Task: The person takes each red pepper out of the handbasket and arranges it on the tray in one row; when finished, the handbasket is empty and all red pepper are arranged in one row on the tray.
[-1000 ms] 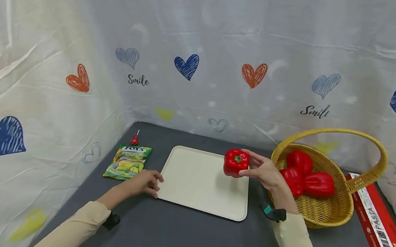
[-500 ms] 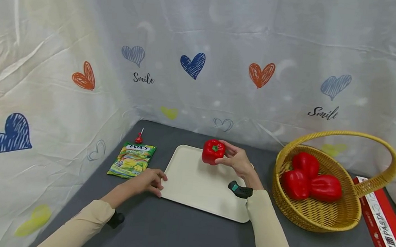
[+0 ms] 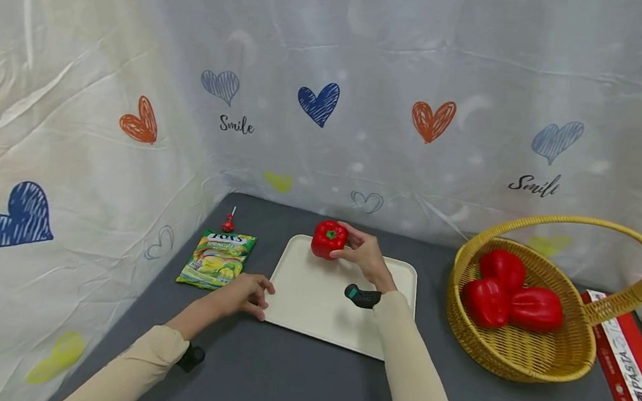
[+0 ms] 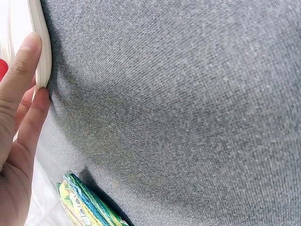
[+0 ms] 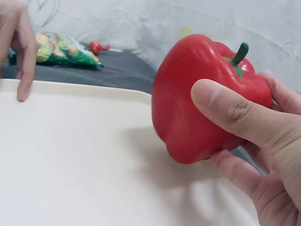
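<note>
In the head view my right hand point(image 3: 367, 259) holds a red bell pepper point(image 3: 327, 239) just above the far left part of a cream tray point(image 3: 311, 311). Thumb and fingers grip the pepper's sides, its green stem point(image 5: 240, 54) tilted up in the right wrist view. A shadow falls on the tray beneath it. My left hand point(image 3: 241, 295) is at the tray's near left corner. There, the left wrist view has the thumb over the rim point(image 4: 43, 52) and a finger against the corner from outside, so the corner lies between them.
A yellow wicker basket point(image 3: 519, 364) with a tall handle stands at the right, holding three red peppers point(image 3: 535, 308). Beside it lies a long red pasta box point(image 3: 632, 380). Left of the tray are a green candy bag point(image 3: 216, 260) and a red lollipop point(image 3: 228, 223).
The right hand has carried the bell pepper leftward and slightly back, from the tray's right side to its far left part. The left hand has stayed at the tray corner. The view has shifted slightly.
</note>
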Demonstrator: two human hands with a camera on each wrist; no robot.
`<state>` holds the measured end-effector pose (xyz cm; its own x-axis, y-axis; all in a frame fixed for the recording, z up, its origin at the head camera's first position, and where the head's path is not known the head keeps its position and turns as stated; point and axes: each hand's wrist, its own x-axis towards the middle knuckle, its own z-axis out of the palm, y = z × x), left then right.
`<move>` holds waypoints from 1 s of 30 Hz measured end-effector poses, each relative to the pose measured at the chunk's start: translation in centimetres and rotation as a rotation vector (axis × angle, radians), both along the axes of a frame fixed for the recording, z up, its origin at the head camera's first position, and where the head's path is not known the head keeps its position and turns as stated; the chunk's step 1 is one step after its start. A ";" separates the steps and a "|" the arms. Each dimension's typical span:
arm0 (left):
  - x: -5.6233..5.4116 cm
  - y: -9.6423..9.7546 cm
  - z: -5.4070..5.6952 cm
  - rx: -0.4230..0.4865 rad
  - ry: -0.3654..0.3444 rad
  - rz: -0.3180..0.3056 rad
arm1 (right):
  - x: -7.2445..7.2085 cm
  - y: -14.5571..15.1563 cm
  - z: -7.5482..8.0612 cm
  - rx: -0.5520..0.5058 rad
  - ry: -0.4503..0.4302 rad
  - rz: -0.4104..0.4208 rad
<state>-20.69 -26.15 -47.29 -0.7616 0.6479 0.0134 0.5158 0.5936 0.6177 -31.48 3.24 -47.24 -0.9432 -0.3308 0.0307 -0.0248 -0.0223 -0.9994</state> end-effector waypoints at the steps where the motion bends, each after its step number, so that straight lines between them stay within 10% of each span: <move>1: 0.0 0.0 0.1 -0.012 -0.001 0.008 | -0.1 -0.3 0.0 0.000 0.006 0.004; 30: 0.0 0.1 0.1 -0.016 0.054 -0.009 | -1.1 -5.1 0.4 0.127 0.030 0.032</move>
<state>-20.72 -26.02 -47.15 -0.7544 0.6549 0.0438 0.5532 0.5985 0.5794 -32.57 -1.86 -46.81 -0.9313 -0.3639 0.0146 -0.0560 0.1034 -0.9931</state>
